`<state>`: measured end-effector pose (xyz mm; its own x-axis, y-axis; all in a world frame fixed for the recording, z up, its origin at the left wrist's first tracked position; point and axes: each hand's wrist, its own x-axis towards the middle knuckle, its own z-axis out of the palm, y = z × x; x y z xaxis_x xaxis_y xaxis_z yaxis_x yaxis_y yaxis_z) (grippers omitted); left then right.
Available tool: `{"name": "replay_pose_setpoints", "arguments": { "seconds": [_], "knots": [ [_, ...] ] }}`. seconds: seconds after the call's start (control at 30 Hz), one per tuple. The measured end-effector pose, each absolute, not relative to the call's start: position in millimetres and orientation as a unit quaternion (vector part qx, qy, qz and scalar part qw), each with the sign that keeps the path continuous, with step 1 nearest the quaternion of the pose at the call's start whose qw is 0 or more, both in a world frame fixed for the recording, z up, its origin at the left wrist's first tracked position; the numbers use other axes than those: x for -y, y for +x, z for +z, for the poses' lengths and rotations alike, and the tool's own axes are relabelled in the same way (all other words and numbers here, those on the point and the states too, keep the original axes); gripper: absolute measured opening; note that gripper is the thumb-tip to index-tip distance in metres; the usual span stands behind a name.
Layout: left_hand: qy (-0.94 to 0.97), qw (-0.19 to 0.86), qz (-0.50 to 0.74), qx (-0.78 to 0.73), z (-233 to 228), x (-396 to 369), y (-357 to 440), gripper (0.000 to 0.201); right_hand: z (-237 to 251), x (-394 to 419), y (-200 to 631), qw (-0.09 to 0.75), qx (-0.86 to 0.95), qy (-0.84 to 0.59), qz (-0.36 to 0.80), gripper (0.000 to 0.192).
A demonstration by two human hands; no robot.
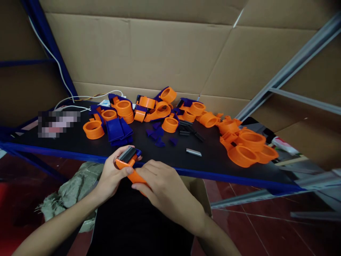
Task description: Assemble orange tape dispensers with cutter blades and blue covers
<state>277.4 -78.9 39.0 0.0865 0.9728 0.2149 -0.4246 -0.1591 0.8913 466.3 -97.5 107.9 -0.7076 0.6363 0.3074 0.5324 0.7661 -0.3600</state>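
Note:
Just in front of the table's edge, both my hands are closed on an orange tape dispenser [139, 177] with a black roller and a bit of blue at its upper end. My left hand [109, 177] grips the roller end, thumb on the orange side. Around the orange body lower down, the fingers of my right hand [165, 186] are curled, hiding much of it. Beyond my hands lie a stack of flat blue plates [118, 129], small blue pieces [156, 134], black strips [186, 129] and a toothed metal blade [193, 152].
Dispensers with blue plates [124, 108] are heaped along the back of the black table [160, 156]. Bare orange dispenser bodies [245, 151] are piled at the right. White cables [62, 74] run at the left. A cardboard wall [160, 53] stands behind; a greenish sack [80, 188] lies below.

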Motion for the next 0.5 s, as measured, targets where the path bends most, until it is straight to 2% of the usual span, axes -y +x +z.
{"name": "replay_pose_setpoints", "arguments": {
  "seconds": [0.1, 0.17, 0.23, 0.3, 0.4, 0.5],
  "knots": [
    [0.437, 0.606, 0.616, -0.25, 40, 77, 277, 0.074, 106, 87, 470, 0.29, 0.866, -0.315, 0.258, 0.011],
    [0.407, 0.65, 0.606, -0.21, 40, 75, 277, 0.066, 107, 80, 476, 0.34, 0.787, -0.305, 0.415, 0.019],
    [0.379, 0.685, 0.592, -0.194, 39, 74, 278, 0.055, 107, 74, 479, 0.367, 0.676, -0.252, 0.588, 0.029],
    [0.362, 0.714, 0.57, -0.188, 38, 74, 279, 0.056, 102, 68, 476, 0.36, 0.566, -0.186, 0.718, 0.037],
    [0.358, 0.733, 0.553, -0.17, 39, 75, 278, 0.078, 89, 61, 462, 0.321, 0.459, -0.142, 0.816, 0.042],
    [0.353, 0.718, 0.582, -0.148, 42, 73, 272, 0.081, 81, 59, 448, 0.289, 0.446, -0.143, 0.835, 0.046]
  ]
}}
